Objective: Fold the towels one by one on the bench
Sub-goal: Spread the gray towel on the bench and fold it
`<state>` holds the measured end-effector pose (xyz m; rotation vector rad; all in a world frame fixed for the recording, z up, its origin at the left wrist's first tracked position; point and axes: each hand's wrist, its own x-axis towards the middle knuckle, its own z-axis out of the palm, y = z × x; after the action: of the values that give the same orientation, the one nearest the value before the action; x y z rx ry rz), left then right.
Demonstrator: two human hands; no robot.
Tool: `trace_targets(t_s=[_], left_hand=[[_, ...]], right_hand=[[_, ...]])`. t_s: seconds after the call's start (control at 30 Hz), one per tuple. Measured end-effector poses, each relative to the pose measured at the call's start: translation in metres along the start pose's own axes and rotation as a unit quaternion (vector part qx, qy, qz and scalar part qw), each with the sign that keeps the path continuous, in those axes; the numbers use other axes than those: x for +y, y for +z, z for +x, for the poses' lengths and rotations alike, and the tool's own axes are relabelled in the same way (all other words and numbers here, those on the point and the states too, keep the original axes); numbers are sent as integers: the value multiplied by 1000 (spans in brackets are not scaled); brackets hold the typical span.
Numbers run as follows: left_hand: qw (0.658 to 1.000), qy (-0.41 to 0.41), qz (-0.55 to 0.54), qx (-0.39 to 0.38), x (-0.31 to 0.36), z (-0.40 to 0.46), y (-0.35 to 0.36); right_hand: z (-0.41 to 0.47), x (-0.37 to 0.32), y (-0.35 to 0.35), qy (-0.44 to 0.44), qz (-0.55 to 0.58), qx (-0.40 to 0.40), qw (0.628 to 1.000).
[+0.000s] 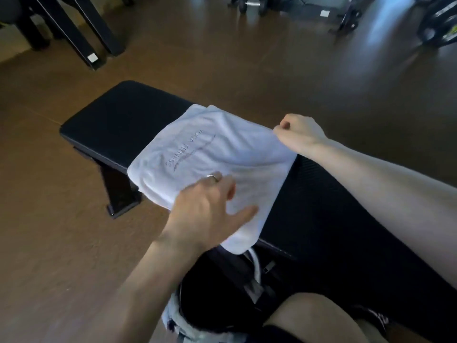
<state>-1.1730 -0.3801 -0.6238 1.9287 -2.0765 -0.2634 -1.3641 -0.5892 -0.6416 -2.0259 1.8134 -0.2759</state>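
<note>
One white towel (210, 154) lies creased on the bench (118, 120); right hand (296, 132) pinches it, left hand (210, 209) spread.

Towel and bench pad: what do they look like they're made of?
The towel looks like soft white terry or cotton cloth: matte, it wrinkles and drapes over the bench edge, with grey lettering that seems stitched or printed. The bench pad looks like black vinyl or leatherette over padding: smooth, with a faint sheen and rounded corners; nearer the person its surface seems finely textured. Neither can be confirmed by sight.
</note>
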Motion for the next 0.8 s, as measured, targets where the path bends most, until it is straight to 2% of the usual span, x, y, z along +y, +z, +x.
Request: trace_targets(t_s=[0.07,0.13,0.23,0.4,0.6,0.7,0.8], left_hand=[[989,72,105,-81,33,-5,13],[977,105,150,-106,52,-10,23],[971,97,189,-111,63,-13,26],[955,102,232,-153,75,-15,19],[962,129,158,-183,97,-16,19],[966,119,0,-232,114,-14,29],[941,134,-106,-292,133,-20,42]], right_hand=[[-9,5,-3,8,3,18,1000],[-15,9,-4,9,-2,24,1000],[-21,14,-7,2,-14,36,999],[-30,27,-17,-1,-30,9,1000],[-52,71,-37,22,-76,-3,997],[-68,101,-53,45,-96,-11,994],[-82,121,-69,75,-122,-46,989]])
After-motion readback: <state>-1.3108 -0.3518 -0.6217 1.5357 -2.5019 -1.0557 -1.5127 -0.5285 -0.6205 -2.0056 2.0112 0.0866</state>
